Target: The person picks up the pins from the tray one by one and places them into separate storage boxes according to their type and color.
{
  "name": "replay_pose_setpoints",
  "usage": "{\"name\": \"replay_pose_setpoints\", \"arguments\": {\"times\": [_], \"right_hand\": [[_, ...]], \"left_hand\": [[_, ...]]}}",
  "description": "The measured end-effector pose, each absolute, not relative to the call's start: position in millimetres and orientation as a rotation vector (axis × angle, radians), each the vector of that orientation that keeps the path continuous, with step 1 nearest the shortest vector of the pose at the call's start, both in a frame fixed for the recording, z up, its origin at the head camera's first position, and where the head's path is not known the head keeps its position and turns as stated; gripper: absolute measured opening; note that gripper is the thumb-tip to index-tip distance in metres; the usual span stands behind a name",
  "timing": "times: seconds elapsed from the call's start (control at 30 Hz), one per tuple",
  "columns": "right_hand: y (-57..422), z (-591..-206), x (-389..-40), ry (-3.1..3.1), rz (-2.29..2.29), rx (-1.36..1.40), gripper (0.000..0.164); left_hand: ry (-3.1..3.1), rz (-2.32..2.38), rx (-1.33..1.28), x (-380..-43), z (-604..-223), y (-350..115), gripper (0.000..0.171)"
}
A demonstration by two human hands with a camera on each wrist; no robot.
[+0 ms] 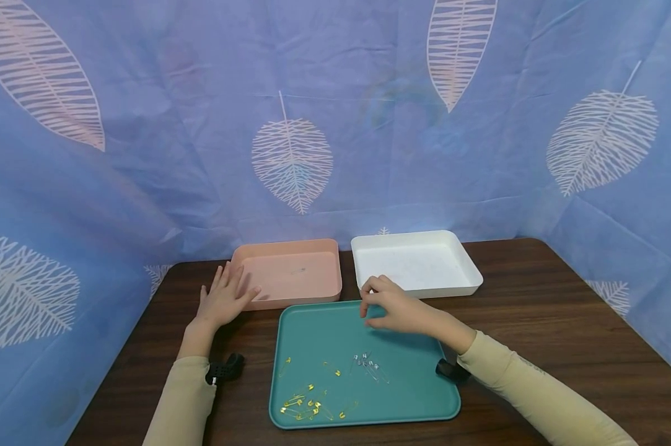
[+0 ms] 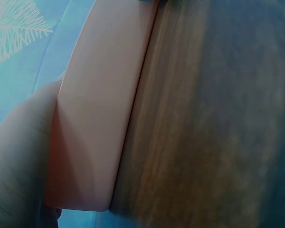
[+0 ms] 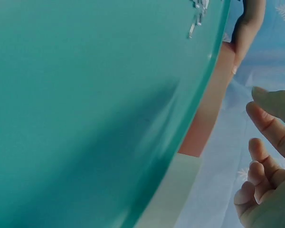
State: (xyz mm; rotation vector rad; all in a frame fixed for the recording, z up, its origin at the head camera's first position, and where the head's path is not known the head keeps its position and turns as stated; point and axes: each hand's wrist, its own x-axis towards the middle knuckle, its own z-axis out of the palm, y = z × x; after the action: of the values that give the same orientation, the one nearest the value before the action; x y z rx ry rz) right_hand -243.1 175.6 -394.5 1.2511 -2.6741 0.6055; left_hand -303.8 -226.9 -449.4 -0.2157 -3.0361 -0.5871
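Observation:
My left hand [image 1: 222, 300] rests with spread fingers at the left edge of the pink tray [image 1: 290, 303], whose side wall [image 2: 95, 104] fills much of the left wrist view. A small silver safety pin [image 1: 298, 271] lies inside that tray. Over the far edge of the teal tray [image 1: 402, 396], my right hand [image 1: 393, 306] has its fingers loosely bent; no item shows between thumb and fingertips. Gold safety pins [image 1: 307, 406] are scattered at the teal tray's near left. A cluster of silver safety pins [image 1: 367, 364] sits around its middle.
At the back right stands a white tray [image 1: 419, 266], beside the pink one and behind the teal one. All of them rest on a dark wooden table [image 1: 513, 285]. A blue leaf-patterned cloth [image 1: 368, 155] hangs behind and around it. Black bands circle both wrists.

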Motion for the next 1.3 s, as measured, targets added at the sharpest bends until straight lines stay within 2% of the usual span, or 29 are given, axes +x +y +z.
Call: {"name": "replay_pose_setpoints", "arguments": {"times": [0.57, 1.3], "right_hand": [[182.1, -419.3, -239.7, -2.958, 0.831, 1.407, 0.01], [169.6, -419.9, -236.2, -3.029, 0.727, 1.401, 0.012]], "left_hand": [[-3.026, -0.598, -0.215, -303.9, -447.6, -224.4, 0.091], [-3.029, -0.589, -0.205, -305.2, -451.2, -226.8, 0.092]]}}
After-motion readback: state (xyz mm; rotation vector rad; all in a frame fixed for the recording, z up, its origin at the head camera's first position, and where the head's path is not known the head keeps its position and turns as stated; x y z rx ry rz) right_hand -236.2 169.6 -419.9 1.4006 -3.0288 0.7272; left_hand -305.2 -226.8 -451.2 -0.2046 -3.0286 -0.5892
